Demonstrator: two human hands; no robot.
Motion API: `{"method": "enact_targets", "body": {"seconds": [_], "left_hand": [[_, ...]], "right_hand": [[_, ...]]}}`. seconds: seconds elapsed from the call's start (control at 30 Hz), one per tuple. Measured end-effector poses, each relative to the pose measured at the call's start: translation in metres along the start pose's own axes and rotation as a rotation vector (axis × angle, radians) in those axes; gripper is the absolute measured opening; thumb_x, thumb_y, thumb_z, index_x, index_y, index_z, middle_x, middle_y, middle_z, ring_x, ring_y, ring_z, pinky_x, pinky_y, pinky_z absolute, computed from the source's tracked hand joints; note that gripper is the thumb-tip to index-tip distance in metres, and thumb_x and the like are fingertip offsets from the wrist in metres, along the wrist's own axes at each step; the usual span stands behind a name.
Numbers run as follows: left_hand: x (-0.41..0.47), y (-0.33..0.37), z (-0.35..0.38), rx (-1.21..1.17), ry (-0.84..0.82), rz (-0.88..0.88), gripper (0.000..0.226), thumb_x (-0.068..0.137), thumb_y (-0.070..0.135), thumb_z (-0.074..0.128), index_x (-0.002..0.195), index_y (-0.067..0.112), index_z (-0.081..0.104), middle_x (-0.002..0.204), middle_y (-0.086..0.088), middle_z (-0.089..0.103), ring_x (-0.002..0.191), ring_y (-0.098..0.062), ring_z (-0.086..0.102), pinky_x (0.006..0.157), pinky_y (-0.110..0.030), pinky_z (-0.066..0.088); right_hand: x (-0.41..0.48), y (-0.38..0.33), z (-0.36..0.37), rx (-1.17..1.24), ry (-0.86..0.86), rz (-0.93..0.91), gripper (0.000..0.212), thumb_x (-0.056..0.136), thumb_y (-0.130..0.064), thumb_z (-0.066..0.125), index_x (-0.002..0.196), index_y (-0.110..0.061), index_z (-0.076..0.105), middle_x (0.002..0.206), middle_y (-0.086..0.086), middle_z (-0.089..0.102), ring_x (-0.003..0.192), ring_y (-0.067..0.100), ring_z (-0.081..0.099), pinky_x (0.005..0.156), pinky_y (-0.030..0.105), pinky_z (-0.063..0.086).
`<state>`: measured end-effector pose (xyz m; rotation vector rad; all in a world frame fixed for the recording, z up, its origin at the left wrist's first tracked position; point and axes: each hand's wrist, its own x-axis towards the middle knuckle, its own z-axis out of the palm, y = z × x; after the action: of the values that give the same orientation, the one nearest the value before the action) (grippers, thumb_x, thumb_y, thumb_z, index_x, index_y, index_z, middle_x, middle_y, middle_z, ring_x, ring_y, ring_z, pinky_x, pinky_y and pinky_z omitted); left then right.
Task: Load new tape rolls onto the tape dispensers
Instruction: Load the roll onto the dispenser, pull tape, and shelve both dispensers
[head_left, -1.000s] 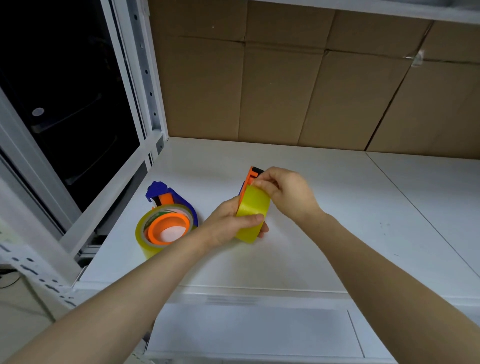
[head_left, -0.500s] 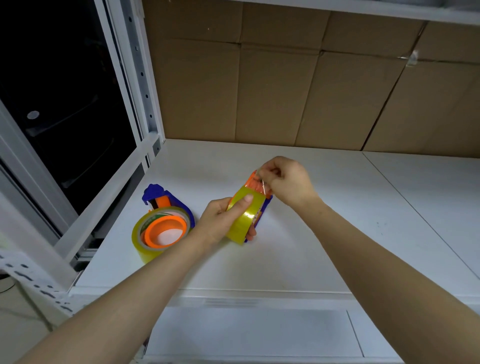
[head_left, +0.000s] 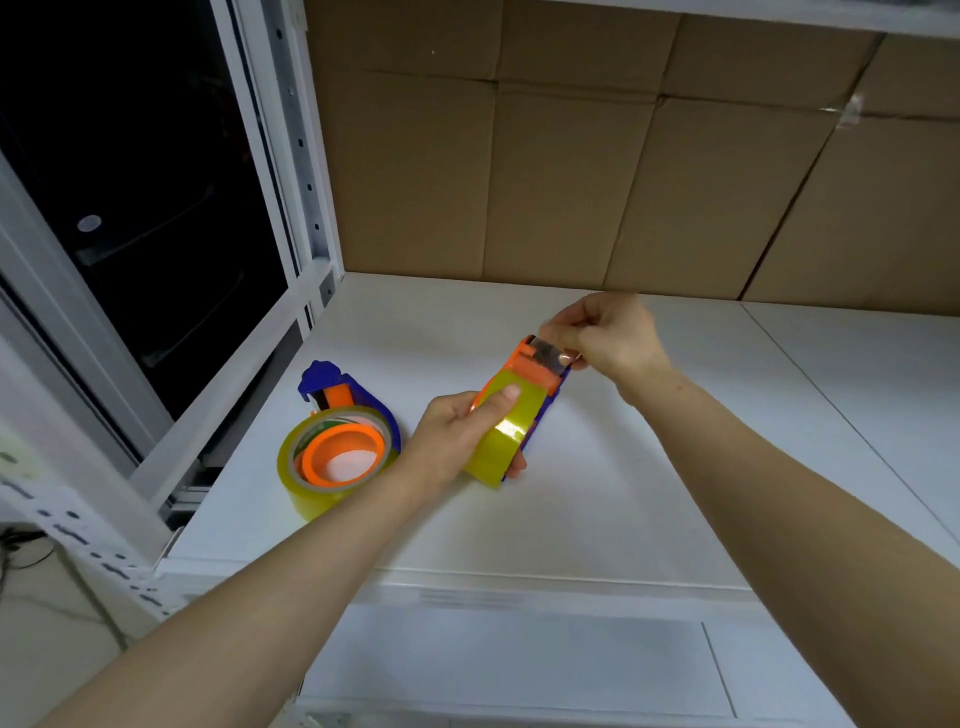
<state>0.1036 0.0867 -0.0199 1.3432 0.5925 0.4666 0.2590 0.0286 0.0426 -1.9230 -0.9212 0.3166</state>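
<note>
Gripping dispenser (head_left: 533, 370) well inside shelf edge (head_left: 519, 574)

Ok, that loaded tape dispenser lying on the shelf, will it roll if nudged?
Probably not: the tape dispenser lies flat on its side, orange core up, so it should slide on the smooth shelf rather than roll. Its full yellow roll likely gives some heft, and the off-centre blue end may make it pivot.

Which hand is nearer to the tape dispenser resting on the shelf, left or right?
Left. The left hand, gripping the held dispenser, is just right of the resting dispenser; the right hand, pinching the tape end, is farther away, up and right.
</note>
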Motion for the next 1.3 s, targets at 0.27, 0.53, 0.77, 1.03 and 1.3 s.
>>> {"method": "enact_targets", "body": {"seconds": [0.27,0.53,0.77,1.03,1.3], "left_hand": [[-0.001,0.013,-0.007,-0.022,-0.076,-0.116,0.011,0.089,0.012,0.054,0.089,0.005,0.061,0.061,-0.007,0.07,0.052,-0.017,0.067,0.051,-0.022,0.053],[0.002,0.017,-0.013,0.057,-0.013,-0.115,0.019,0.085,0.021,0.062,0.079,0.004,0.069,0.06,-0.008,0.071,0.05,-0.018,0.065,0.056,-0.025,0.056],[0.0,0.025,-0.005,0.151,0.027,-0.109,0.034,0.086,0.031,0.061,0.077,0.0,0.069,0.053,-0.008,0.068,0.043,-0.017,0.061,0.049,-0.022,0.054],[0.001,0.024,0.005,0.159,0.126,-0.126,0.033,0.082,0.036,0.066,0.074,0.003,0.068,0.047,-0.005,0.066,0.039,-0.013,0.061,0.043,-0.017,0.051],[0.003,0.019,0.011,0.182,0.183,-0.108,0.044,0.081,0.038,0.067,0.084,-0.006,0.067,0.043,-0.004,0.063,0.036,-0.012,0.059,0.043,-0.017,0.05]], "right_hand": [[-0.007,0.016,0.002,0.03,-0.006,0.024,0.007,0.08,-0.014,0.07,0.082,-0.007,0.068,0.062,-0.002,0.062,0.054,0.013,0.058,0.07,0.029,0.05],[-0.001,0.019,0.004,-0.027,-0.041,0.099,0.012,0.08,-0.02,0.07,0.07,-0.017,0.064,0.059,0.004,0.064,0.055,0.01,0.059,0.076,0.032,0.053],[0.001,0.027,0.005,-0.085,-0.063,0.187,0.015,0.08,-0.021,0.068,0.067,-0.018,0.062,0.056,0.003,0.063,0.064,0.012,0.059,0.075,0.032,0.052],[0.001,0.027,-0.002,-0.057,-0.157,0.348,0.015,0.077,-0.023,0.074,0.077,-0.009,0.068,0.055,0.001,0.062,0.052,0.007,0.054,0.053,0.02,0.043],[0.007,0.032,0.0,-0.09,-0.176,0.435,0.014,0.076,-0.014,0.072,0.079,-0.003,0.065,0.063,0.007,0.06,0.057,0.011,0.055,0.064,0.023,0.05]]}}
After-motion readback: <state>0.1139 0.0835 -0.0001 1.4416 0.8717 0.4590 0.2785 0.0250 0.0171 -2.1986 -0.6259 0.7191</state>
